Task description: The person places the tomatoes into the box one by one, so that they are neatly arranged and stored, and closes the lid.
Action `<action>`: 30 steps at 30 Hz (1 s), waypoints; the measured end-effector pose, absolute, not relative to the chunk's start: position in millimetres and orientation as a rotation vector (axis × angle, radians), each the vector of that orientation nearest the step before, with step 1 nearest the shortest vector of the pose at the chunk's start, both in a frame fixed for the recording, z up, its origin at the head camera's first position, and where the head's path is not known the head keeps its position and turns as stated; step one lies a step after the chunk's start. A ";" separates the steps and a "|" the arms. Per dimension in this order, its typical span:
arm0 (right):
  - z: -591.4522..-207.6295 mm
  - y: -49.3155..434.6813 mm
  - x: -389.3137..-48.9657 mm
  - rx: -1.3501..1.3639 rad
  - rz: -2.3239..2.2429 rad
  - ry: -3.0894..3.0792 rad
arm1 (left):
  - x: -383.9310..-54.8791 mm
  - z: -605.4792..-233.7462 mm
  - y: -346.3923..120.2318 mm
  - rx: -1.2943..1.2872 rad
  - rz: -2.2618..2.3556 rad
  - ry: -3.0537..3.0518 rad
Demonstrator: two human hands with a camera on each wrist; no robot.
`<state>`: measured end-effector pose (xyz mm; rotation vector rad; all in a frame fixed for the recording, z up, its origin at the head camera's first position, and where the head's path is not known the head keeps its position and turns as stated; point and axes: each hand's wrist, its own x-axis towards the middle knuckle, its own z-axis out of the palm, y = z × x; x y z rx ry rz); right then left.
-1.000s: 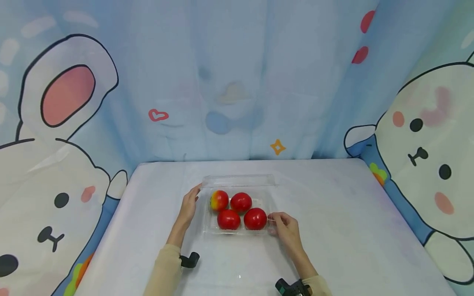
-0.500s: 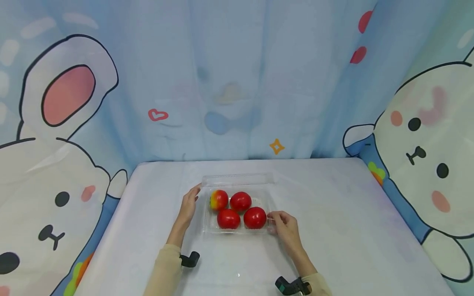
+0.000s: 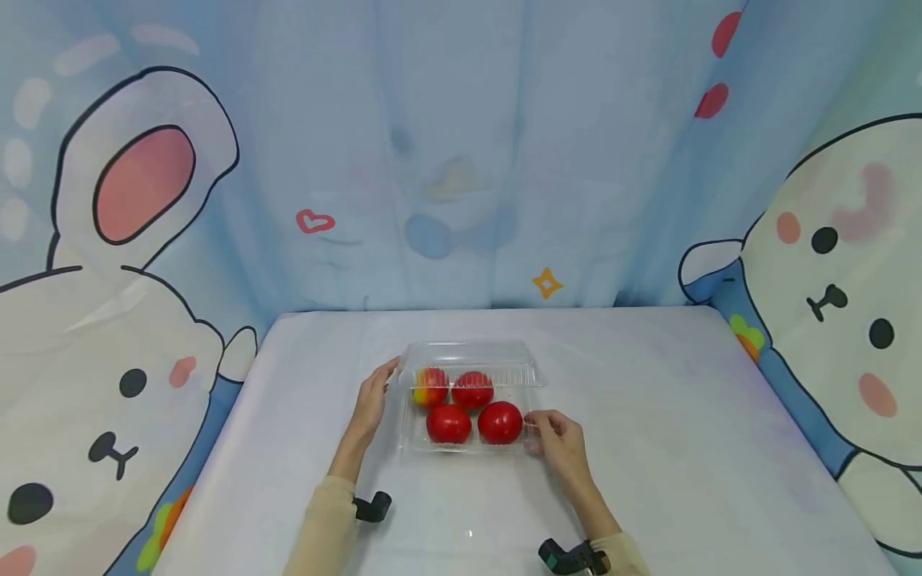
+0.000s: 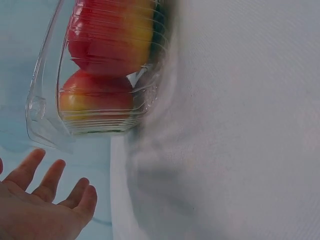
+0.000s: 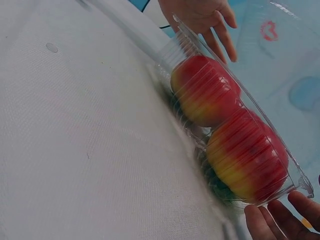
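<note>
A clear plastic clamshell box [image 3: 464, 448] stands on the white table, holding several round red fruits with yellow patches, apple-like. In the head view, its clear lid [image 3: 471, 352] is partly lowered, its front edge crossing over the back two fruits [image 3: 473, 390]. My left hand [image 3: 372, 400] is at the box's back left corner, fingers extended along the lid's side; the left wrist view shows those fingers [image 4: 47, 182] spread near the lid's corner. With thumb and fingertips my right hand [image 3: 562, 444] pinches the box's right front rim, beside the front right fruit [image 3: 500, 422].
A white cloth covers the table [image 3: 648, 416]. Behind it hangs a blue curtain [image 3: 461, 144] printed with cartoon animals, close to the table's back edge. Black wrist cameras [image 3: 372, 506] are strapped at both cuffs.
The lid has swung forward from behind the box, so its edge now overlaps the back fruits. My left hand stays beside the lid and my right hand keeps its grip. The head view shifted slightly.
</note>
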<state>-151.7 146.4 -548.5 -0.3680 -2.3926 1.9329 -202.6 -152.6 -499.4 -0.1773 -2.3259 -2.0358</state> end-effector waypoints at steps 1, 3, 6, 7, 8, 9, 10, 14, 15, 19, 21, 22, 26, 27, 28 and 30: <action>-548.9 146.8 -151.1 -0.374 1.931 -2.391 | -202.5 -499.7 -152.0 -0.182 -2.031 -2.340; -549.5 148.0 -149.2 -0.386 1.929 -2.389 | -201.4 -499.8 -150.7 -0.186 -2.028 -2.363; -550.9 149.4 -147.5 -0.390 1.939 -2.381 | -200.2 -499.4 -148.9 -0.178 -2.004 -2.388; -551.2 149.5 -147.8 -0.382 1.944 -2.378 | -200.0 -499.1 -148.6 -0.169 -1.991 -2.388; -551.2 149.4 -148.2 -0.374 1.949 -2.379 | -200.1 -499.2 -148.4 -0.159 -1.980 -2.385; -551.3 149.1 -149.0 -0.370 1.957 -2.379 | -200.1 -498.8 -148.3 -0.155 -1.964 -2.381; -551.3 148.7 -150.0 -0.369 1.956 -2.384 | -202.1 -501.8 -148.9 -0.148 -1.965 -2.371; -550.3 147.5 -152.8 -0.369 1.947 -2.390 | -211.8 -519.6 -152.5 -0.141 -1.993 -2.333; -550.4 147.1 -153.6 -0.371 1.945 -2.389 | -214.3 -524.5 -153.7 -0.142 -1.993 -2.332; -549.7 146.4 -155.3 -0.361 1.936 -2.387 | -220.0 -533.5 -155.9 -0.144 -1.972 -2.338; -550.3 146.3 -155.0 -0.366 1.935 -2.388 | -220.1 -535.1 -156.5 -0.153 -1.964 -2.338; -550.7 146.4 -154.4 -0.368 1.938 -2.387 | -219.7 -535.8 -156.6 -0.159 -1.961 -2.334; -551.8 146.4 -154.5 -0.371 1.931 -2.392 | -220.1 -537.4 -156.8 -0.156 -1.957 -2.330; -551.8 146.4 -154.8 -0.374 1.926 -2.393 | -220.3 -537.3 -156.6 -0.161 -1.947 -2.334; -551.9 146.4 -154.8 -0.369 1.919 -2.394 | -220.5 -537.0 -156.3 -0.153 -1.951 -2.336; -552.1 146.5 -154.7 -0.377 1.910 -2.395 | -220.3 -536.7 -155.7 -0.152 -1.953 -2.339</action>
